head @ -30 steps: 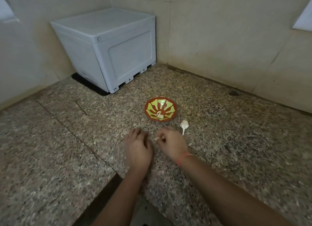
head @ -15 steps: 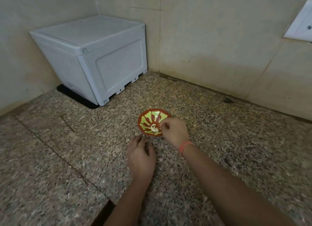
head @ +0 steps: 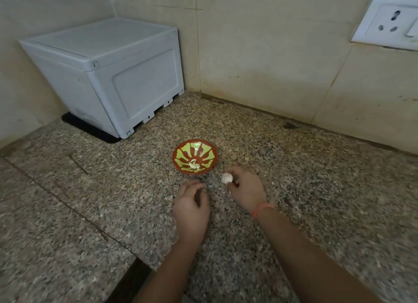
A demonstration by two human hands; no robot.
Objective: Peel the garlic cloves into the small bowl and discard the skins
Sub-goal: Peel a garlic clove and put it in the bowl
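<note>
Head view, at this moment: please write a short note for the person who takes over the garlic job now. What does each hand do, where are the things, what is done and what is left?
Right hand: grips the garlic bulb over the counter, beside the small bowl.
Left hand: relaxed, fingers loosely curled, holds nothing, next to the right hand.
Done: a few peeled cloves lie in the bowl.
Left: break off and peel the remaining cloves into the bowl, then discard the skins; no bin is in view.
</note>
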